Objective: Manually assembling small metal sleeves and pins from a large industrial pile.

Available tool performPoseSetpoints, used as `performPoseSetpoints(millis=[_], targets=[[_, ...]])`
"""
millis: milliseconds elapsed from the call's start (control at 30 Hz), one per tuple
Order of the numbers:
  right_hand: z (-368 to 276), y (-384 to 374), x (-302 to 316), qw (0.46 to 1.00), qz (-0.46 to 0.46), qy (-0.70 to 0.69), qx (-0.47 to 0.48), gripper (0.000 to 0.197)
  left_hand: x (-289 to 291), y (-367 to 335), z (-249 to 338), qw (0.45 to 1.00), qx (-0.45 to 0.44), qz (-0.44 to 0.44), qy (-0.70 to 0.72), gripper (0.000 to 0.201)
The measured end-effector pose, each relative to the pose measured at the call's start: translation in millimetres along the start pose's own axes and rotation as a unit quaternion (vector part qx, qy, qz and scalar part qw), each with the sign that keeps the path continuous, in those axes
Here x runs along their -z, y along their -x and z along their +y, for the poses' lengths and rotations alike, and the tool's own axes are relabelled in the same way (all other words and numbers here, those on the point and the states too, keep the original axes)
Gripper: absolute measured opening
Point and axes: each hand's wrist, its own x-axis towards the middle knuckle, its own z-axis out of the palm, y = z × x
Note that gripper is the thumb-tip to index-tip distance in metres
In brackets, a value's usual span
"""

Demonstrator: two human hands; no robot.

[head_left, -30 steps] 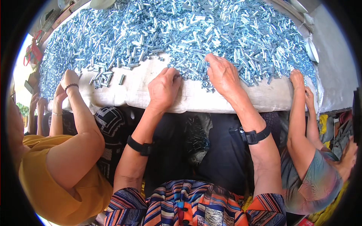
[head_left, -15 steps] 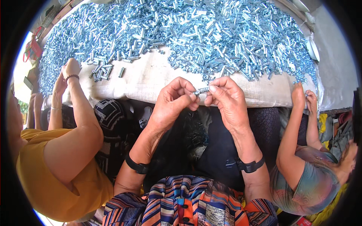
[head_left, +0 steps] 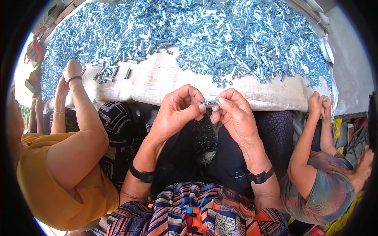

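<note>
A short silvery expansion bolt (head_left: 210, 103) spans the gap between my two hands, just past the near edge of the cloth-covered table. Thumb and fingers of my left hand (head_left: 179, 107) pinch its left end. Its right end is gripped between the thumb and forefinger of my right hand (head_left: 237, 112). My fingertips hide much of the piece. Beyond my hands, a large heap of shiny metal sleeves, bolts and nuts (head_left: 236, 43) covers most of the table. A few bolts (head_left: 105, 74) lie apart from the heap on the pale cloth (head_left: 145, 82).
At my left sits a person in a yellow top (head_left: 67, 177), hands raised at the table edge. On my right another person in a patterned top (head_left: 323, 185) holds small parts. A white bowl (head_left: 327, 50) stands at the table's right edge.
Both my hands have come slightly down, toward my body, with the bolt between them, which now lies more level. The person on the right has brought both hands together.
</note>
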Motion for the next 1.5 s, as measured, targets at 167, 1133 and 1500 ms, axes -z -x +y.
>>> performPoseSetpoints(millis=[167, 1133, 1500], targets=[[1, 9, -1, 0.985, -0.076, -0.083, -0.128, 0.013, 7, 7, -2, 0.986, 0.059, -0.149, 0.034, 0.014], [-5, -110, 14, 0.622, 0.043, 0.724, 0.295, 0.008, 21, -78, -44, 0.766, -0.189, 0.203, -0.58, 0.013], [-13, -34, 13, 0.983, 0.079, 0.147, 0.079, 0.01, 10, -30, -9, 0.997, 0.001, 0.079, 0.019, 0.018]])
